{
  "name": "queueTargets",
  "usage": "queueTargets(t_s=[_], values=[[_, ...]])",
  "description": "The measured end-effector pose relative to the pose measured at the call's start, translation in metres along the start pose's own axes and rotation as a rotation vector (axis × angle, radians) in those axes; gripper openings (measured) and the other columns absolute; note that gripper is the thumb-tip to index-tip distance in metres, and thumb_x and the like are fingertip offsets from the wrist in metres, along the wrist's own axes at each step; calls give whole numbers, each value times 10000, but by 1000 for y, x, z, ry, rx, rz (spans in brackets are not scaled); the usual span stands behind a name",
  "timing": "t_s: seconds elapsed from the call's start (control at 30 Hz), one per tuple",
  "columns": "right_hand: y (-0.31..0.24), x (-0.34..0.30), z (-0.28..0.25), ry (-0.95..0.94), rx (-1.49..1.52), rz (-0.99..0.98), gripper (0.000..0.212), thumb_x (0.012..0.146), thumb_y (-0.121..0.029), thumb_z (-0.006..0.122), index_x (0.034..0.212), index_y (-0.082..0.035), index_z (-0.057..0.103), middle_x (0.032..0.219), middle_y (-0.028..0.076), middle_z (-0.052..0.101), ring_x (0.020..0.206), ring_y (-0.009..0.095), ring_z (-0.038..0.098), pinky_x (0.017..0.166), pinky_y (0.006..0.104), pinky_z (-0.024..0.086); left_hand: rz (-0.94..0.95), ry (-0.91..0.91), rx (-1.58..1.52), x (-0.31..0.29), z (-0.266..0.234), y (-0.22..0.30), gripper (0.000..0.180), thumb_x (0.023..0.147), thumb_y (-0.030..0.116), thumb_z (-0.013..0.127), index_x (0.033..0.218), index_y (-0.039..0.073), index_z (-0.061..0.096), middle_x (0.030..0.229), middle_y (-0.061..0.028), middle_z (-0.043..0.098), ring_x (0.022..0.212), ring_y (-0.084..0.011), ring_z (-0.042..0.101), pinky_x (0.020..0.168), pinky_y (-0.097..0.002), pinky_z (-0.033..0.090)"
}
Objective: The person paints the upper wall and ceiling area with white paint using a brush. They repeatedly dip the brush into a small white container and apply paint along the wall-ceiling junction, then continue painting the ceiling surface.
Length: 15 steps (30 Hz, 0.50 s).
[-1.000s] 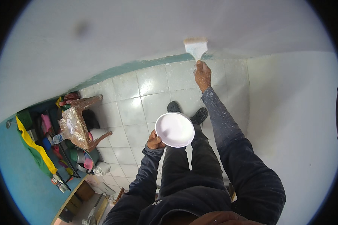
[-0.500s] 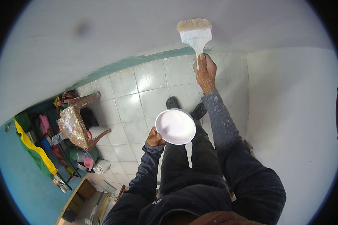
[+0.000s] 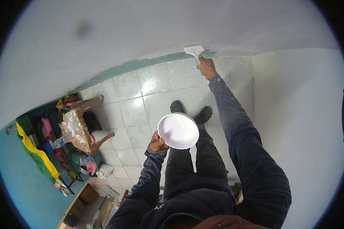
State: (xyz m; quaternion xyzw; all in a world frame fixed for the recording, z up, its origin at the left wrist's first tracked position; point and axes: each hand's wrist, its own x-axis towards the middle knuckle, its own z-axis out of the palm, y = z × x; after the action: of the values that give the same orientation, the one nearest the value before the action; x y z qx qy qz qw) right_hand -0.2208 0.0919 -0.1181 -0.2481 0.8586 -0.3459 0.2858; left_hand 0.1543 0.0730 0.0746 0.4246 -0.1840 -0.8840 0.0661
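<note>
My right hand (image 3: 206, 68) is stretched out ahead and grips the handle of a wide flat paintbrush (image 3: 193, 50). The bristles press against the white wall (image 3: 141, 30) just above its teal base band (image 3: 133, 65). My left hand (image 3: 157, 142) holds a round white bowl (image 3: 178, 131) of white paint by its rim, level in front of my body. Both sleeves are dark blue and speckled with paint. My two dark shoes (image 3: 191, 110) stand far below on the pale tiled floor (image 3: 141, 99).
A paint-stained brown plastic chair (image 3: 80, 126) stands at the left with a plastic bottle on it. Buckets, tools and coloured items are heaped against the blue wall (image 3: 23, 191). A second white wall (image 3: 305, 114) runs along the right.
My right hand swept the brush upward on the wall and has now brought it back down to the teal band. The bowl stayed almost still in my left hand.
</note>
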Motion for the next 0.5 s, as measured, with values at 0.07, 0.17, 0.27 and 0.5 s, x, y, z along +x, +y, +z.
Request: queueTargets(t_s=[0.07, 0.17, 0.27, 0.5], values=[[-26, -5, -30, -148, 545, 489, 546, 1018, -472, 499, 837, 32, 604, 622, 88, 504, 563, 153, 511, 522, 294, 448, 30, 1, 14, 0, 1, -3, 928, 761, 347, 821, 1444, -41, 326, 1322, -195, 528, 1200, -337, 556, 1003, -475, 483], [-61, -47, -46, 95, 419, 94, 577, 1010, -526, 478, 804, 3, 577, 638, 54, 471, 559, 132, 461, 536, 278, 423, -12, -16, -16, -2, 3, -8, 938, 751, 353, 829, 1439, -42, 330, 1307, -194, 534, 1175, -335, 573, 983, -473, 497], [-71, -63, -41, 128, 656, 134, 599, 1008, -563, 444, 843, -1, 568, 670, 41, 468, 585, 120, 443, 550, 280, 412, -18, -7, -35, -3, 11, -9, 936, 751, 353, 829, 1444, -32, 332, 1300, -192, 537, 1166, -333, 579, 969, -472, 507], [3, -22, 15, 106, 376, 125, 561, 1021, -523, 439, 916, 6, 594, 687, 53, 520, 610, 139, 484, 569, 311, 431, 68, -11, -147, -7, 31, -6, 679, 818, 236, 779, 1341, -52, 456, 1222, -176, 611, 1097, -304, 630, 967, -445, 510]])
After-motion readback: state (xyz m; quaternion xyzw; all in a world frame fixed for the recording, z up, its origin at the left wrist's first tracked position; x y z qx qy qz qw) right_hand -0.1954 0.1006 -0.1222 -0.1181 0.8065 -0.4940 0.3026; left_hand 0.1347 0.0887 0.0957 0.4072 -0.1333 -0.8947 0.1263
